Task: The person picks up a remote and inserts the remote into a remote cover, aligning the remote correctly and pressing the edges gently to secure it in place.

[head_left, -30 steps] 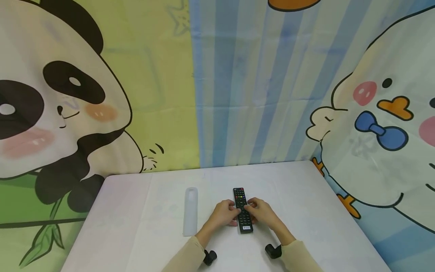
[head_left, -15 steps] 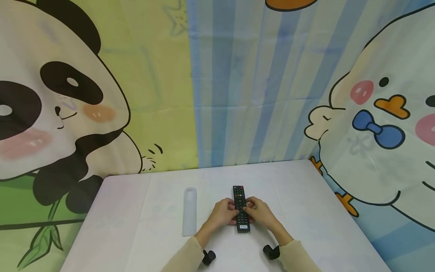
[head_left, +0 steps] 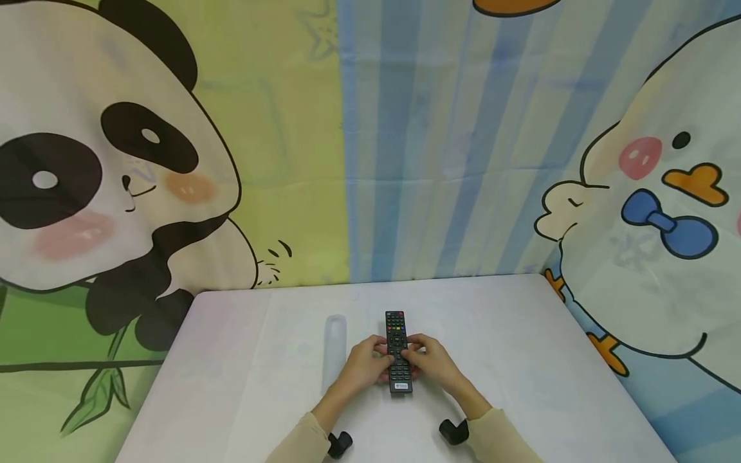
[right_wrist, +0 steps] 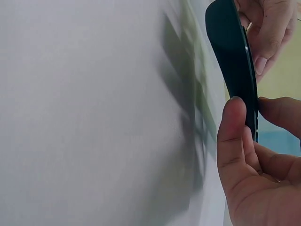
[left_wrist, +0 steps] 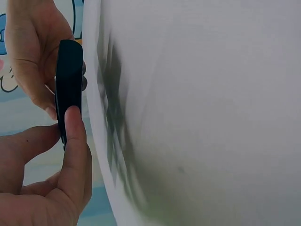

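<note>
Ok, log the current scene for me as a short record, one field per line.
held item: long black plastic remote control, raised off the table
left grip: pinches its left edge, thumb on the button side
right grip: pinches its right edge, thumb on the button side
nearby: long translucent pale case, lying left of the remote
surface: flat white table
backdrop: cartoon-printed cloth

The cover (head_left: 334,350) lies left of the remote (head_left: 397,342).
</note>
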Action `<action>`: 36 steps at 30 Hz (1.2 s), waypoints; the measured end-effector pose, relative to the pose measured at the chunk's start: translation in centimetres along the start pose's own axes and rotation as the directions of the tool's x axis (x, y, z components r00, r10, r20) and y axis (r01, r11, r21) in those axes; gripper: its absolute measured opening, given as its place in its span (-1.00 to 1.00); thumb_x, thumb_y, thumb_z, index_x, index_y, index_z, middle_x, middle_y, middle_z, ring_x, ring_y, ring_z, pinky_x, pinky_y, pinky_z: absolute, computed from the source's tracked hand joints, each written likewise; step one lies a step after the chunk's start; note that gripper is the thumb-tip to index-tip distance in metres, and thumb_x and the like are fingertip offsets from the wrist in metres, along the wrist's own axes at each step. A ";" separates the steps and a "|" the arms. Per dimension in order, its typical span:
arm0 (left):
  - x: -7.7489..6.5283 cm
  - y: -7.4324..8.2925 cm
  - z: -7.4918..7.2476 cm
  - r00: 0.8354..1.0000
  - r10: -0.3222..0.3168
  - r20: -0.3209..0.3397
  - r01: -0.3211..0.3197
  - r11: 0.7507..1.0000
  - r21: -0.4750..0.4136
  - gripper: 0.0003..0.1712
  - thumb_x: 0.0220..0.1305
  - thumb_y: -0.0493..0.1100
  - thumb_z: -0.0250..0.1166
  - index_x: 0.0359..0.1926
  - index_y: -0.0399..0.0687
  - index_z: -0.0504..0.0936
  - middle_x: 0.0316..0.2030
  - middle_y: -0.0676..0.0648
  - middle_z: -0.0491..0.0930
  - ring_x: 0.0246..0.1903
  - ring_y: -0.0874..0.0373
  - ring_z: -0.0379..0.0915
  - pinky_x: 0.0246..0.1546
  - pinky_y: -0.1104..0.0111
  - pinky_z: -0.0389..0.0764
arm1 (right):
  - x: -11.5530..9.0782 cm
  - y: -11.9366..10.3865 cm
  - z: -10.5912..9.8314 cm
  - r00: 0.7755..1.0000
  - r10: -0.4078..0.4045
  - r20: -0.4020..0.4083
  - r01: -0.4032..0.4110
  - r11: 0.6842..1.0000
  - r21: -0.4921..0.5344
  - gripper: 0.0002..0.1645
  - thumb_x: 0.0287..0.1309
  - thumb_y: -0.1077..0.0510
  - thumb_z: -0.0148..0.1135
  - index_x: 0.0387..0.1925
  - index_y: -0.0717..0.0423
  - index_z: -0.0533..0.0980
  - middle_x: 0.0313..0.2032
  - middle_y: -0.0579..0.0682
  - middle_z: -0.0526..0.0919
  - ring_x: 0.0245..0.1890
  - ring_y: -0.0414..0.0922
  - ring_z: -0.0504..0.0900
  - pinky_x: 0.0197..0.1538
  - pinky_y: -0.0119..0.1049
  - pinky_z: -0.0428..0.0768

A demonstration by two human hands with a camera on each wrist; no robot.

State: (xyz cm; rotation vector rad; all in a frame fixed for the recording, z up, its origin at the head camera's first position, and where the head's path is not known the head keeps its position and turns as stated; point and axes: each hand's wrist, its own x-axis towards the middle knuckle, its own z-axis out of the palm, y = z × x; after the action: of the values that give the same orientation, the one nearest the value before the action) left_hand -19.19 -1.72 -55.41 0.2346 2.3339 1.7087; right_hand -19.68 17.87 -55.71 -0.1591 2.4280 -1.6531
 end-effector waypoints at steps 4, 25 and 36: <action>-0.7 -0.3 -1.2 1.000 0.017 -0.014 -0.017 1.000 0.003 -0.52 0.31 -0.29 0.34 0.19 -0.36 0.46 -0.14 -0.14 0.56 -0.55 0.09 0.63 -0.52 0.26 0.69 | 0.2 -0.7 0.8 0.999 -0.023 0.037 0.022 1.000 0.019 -0.47 0.32 0.18 0.28 0.18 0.45 0.43 -0.22 0.11 0.50 -0.45 -0.08 0.63 -0.38 -0.16 0.66; -1.5 0.5 -3.4 0.975 0.186 -0.121 -0.182 0.983 0.037 -0.47 0.36 -0.24 0.32 0.31 -0.15 0.44 -0.06 -0.13 0.55 -0.29 0.16 0.63 -0.44 0.36 0.68 | 1.3 -3.7 1.5 0.992 -0.124 -0.013 0.124 0.973 0.196 -0.68 0.38 0.20 0.23 0.07 0.25 0.46 -0.14 0.17 0.61 -0.40 0.00 0.64 -0.27 -0.01 0.68; -2.2 2.4 -4.6 0.989 0.075 -0.127 -0.104 0.964 -0.244 -0.69 0.43 -0.16 0.26 0.01 -0.34 0.59 -0.26 -0.17 0.67 -0.30 -0.04 0.68 -0.35 0.19 0.72 | 1.0 -5.5 1.1 0.935 -0.326 -0.141 0.334 0.942 0.043 -0.75 0.35 0.23 0.28 0.02 0.05 0.50 -0.13 0.04 0.64 -0.37 -0.02 0.65 -0.28 -0.20 0.65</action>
State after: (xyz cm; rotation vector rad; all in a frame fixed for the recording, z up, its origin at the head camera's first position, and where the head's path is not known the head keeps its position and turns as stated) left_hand -18.46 -5.80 -51.63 0.2008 2.1853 2.0913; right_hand -20.59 14.67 -51.07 -0.4877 2.5495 -1.9357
